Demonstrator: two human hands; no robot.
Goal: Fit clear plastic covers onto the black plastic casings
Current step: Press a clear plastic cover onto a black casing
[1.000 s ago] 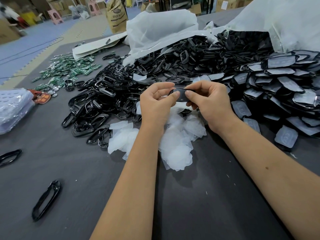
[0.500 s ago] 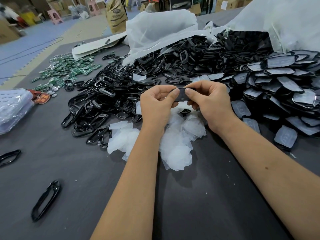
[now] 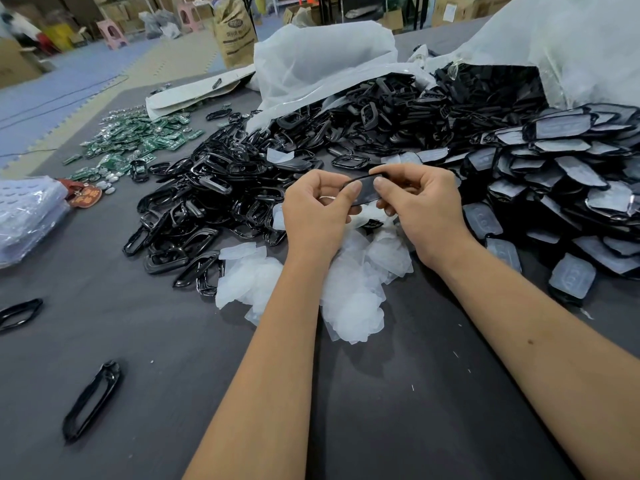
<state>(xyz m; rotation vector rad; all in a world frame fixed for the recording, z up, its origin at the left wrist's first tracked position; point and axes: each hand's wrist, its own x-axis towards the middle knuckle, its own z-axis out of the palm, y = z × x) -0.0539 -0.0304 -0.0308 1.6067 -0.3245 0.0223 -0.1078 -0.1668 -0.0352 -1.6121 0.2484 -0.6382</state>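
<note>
Both hands hold one black casing [image 3: 365, 192] above the table, with a clear cover lying in its frame. My left hand [image 3: 317, 213] pinches its left end between thumb and fingers. My right hand [image 3: 420, 209] pinches its right end, thumb on top. Below the hands lies a heap of loose clear covers [image 3: 349, 289]. A big pile of bare black casings [image 3: 221, 199] spreads to the left and behind. Casings with covers fitted [image 3: 568, 181] are stacked at the right.
Green circuit boards [image 3: 138, 140] lie at the far left. Two stray black casings [image 3: 91, 400] sit near the front left. A bag of clear trays [image 3: 27, 216] rests at the left edge. White plastic bags [image 3: 322, 60] stand behind the piles on the grey table [image 3: 398, 410].
The casing has tilted slightly between my hands, its top edge now raised a little. Both hands stay in nearly the same place.
</note>
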